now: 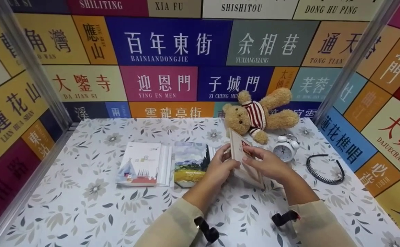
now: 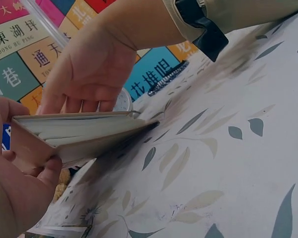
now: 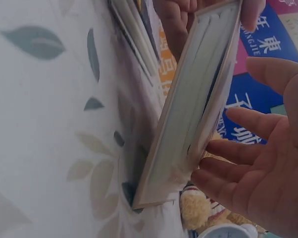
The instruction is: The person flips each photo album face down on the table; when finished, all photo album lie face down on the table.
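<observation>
Between both hands stands a tan hardcover notebook (image 1: 253, 176), tilted on edge, with a red patch on its cover. My left hand (image 1: 219, 166) grips it at the spine side; in the left wrist view, the thumb pinches one cover of the notebook (image 2: 94, 144) and the fingers lie on the other. My right hand (image 1: 272, 165) rests its fingertips against the front cover. From the right wrist, that hand (image 3: 268, 148) shows its fingers spread and nearly straight, and the page block shows between the covers. The notebook's low corner is right at the tabletop.
Left of the hands lie a white-covered stack of booklets (image 1: 141, 168) and a book with a painted landscape cover (image 1: 190, 164). Behind and to the right are a teddy bear (image 1: 239, 118), a white alarm clock (image 1: 285, 151) and a black headband (image 1: 313, 175). Sign-patterned walls (image 1: 169, 41) enclose the table.
</observation>
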A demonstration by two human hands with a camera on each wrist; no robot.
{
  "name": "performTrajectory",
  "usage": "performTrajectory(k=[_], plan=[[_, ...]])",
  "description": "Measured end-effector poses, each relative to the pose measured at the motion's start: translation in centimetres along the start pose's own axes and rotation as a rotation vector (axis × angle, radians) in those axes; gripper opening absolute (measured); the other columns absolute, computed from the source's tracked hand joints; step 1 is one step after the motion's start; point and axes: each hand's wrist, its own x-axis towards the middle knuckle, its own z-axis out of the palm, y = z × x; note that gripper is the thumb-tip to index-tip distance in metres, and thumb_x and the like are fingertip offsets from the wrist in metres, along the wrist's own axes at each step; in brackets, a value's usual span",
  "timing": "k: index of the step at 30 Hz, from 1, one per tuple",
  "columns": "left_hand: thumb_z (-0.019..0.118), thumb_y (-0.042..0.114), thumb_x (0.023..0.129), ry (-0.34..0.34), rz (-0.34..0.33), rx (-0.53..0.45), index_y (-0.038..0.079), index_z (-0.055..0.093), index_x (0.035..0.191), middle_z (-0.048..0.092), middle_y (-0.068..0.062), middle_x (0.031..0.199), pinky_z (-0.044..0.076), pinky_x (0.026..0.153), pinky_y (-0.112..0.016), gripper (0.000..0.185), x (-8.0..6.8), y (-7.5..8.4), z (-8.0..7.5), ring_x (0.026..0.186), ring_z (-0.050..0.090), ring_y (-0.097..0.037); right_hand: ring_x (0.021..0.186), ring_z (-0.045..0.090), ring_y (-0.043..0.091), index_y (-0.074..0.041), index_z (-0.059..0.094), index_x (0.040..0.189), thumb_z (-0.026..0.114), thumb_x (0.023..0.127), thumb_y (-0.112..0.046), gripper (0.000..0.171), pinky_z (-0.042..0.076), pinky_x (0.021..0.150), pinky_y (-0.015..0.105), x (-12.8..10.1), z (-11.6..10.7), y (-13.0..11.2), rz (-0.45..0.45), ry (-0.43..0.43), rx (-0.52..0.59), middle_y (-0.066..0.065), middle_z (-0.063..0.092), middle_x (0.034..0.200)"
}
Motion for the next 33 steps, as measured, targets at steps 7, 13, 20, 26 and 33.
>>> performTrajectory(k=[7,13,20,26,33], plan=[[0.068,0.024,0.087,-0.072,0.078,0.026,0.032,0.041,0.149,0.046,-0.004,0.146,0.049,0.101,-0.037,0.067,-0.6,0.7,0.1,0.122,0.056,-0.022,0.143,0.039,0.036,-0.020,0.037,0.153,0.059,0.098,-0.039,0.062,0.037,0.115,0.053,-0.6,0.4,-1.8,-0.063,-0.009,0.165,0.012,0.040,0.157],[0.054,0.036,0.100,-0.119,0.124,-0.004,0.024,0.038,0.152,0.031,-0.005,0.158,0.037,0.116,-0.043,0.055,-0.7,0.8,0.4,0.139,0.042,-0.025,0.142,0.041,0.035,-0.021,0.032,0.155,0.058,0.099,-0.035,0.063,0.042,0.111,0.051,-0.8,0.5,-2.6,-0.072,-0.013,0.302,0.013,0.034,0.159],[0.053,0.027,0.101,-0.158,0.136,0.002,0.028,0.037,0.152,0.028,-0.005,0.160,0.045,0.109,-0.041,0.053,-0.8,0.8,0.4,0.137,0.047,-0.027,0.140,0.042,0.034,-0.027,0.026,0.157,0.055,0.100,-0.039,0.065,0.052,0.101,0.044,-1.1,0.3,-3.3,-0.038,0.031,0.448,0.013,0.033,0.159],[0.061,0.022,0.097,-0.183,0.177,0.086,0.025,0.038,0.151,0.033,-0.005,0.157,0.044,0.111,-0.038,0.059,-0.6,0.6,0.1,0.143,0.038,-0.025,0.132,0.049,0.029,-0.025,0.023,0.157,0.055,0.101,-0.036,0.066,0.055,0.092,0.037,-1.1,-0.1,-3.4,-0.012,0.081,0.470,0.012,0.032,0.158],[0.048,0.037,0.103,-0.151,0.101,0.218,0.030,0.042,0.149,0.031,-0.003,0.159,0.045,0.108,-0.049,0.047,-0.3,-0.1,0.0,0.138,0.046,-0.033,0.124,0.051,0.023,-0.018,0.023,0.158,0.047,0.099,-0.012,0.063,0.057,0.086,0.031,-0.8,-0.3,-3.0,0.013,0.129,0.477,0.016,0.033,0.156]])
